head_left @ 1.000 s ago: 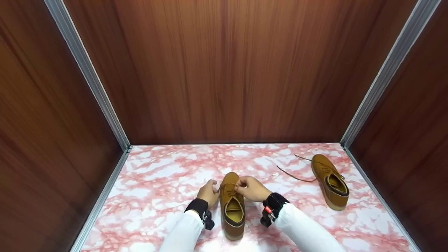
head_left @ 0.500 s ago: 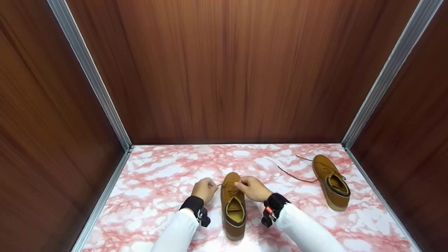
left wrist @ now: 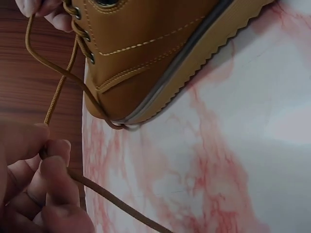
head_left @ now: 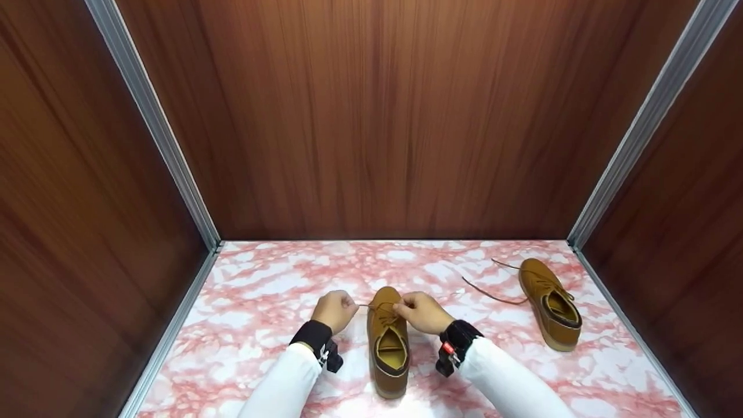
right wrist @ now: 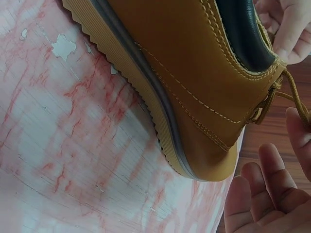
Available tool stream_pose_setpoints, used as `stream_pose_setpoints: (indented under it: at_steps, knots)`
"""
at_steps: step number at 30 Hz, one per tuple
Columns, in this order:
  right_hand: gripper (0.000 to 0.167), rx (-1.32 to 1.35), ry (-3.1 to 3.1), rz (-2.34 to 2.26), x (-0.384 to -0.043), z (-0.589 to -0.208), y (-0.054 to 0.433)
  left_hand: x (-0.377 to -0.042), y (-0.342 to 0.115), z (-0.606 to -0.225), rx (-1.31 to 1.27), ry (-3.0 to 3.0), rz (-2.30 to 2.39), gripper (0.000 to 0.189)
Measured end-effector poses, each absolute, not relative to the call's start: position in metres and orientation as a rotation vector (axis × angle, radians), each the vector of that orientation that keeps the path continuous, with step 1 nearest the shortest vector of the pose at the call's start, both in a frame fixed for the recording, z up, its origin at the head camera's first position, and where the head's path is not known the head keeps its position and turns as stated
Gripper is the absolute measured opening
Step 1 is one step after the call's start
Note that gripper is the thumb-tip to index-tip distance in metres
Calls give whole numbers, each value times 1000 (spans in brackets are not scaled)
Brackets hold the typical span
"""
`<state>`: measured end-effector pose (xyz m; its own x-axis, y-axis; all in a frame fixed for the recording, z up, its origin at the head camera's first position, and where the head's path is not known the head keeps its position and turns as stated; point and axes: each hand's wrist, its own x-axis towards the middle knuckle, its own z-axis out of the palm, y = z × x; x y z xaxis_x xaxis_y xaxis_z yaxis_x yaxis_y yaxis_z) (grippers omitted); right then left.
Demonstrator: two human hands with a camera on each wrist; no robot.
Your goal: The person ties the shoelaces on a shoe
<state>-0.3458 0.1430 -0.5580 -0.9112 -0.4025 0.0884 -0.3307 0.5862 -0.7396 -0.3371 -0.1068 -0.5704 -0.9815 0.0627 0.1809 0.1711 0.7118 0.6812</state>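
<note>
A tan lace-up shoe (head_left: pixel 390 380) stands upright between my hands, its toe pointing away from me. To its left, my left hand (head_left: pixel 335 312) pinches a brown shoelace (left wrist: pixel 104 192) between thumb and fingers, and a stretch of it runs taut to the shoe. My right hand (head_left: pixel 426 314) is over the shoe's right side, near the eyelets. It pinches another part of the lace (right wrist: pixel 292 87) at the fingertips, while its other fingers (right wrist: pixel 276 167) are spread. In the left wrist view the lace crosses itself beside the toe, and a loose length trails from the left hand.
Another tan shoe (head_left: pixel 560 334) stands at the right, with loose lace ends (head_left: pixel 487 294) stretching left across the pink-and-white marbled tabletop (head_left: pixel 267 348). Brown wood-grain panels (head_left: pixel 371 145) with metal corner strips (head_left: pixel 174 145) enclose the back and sides.
My left hand has drawn left, away from the shoe, pulling the lace out straight. My right hand stays by the eyelets. The shoe has hardly moved.
</note>
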Motion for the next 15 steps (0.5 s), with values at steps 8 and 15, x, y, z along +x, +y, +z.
stream_pose_setpoints:
  at_steps: [8,15]
  knots:
    - [29,-596,2747,-1219,-347,-558,143,-335,-109,-557,-190,-2824,-1174,16]
    - [28,-563,2769,-1208,-347,-558,144,-332,-111,-545,-215,-2868,-1237,17]
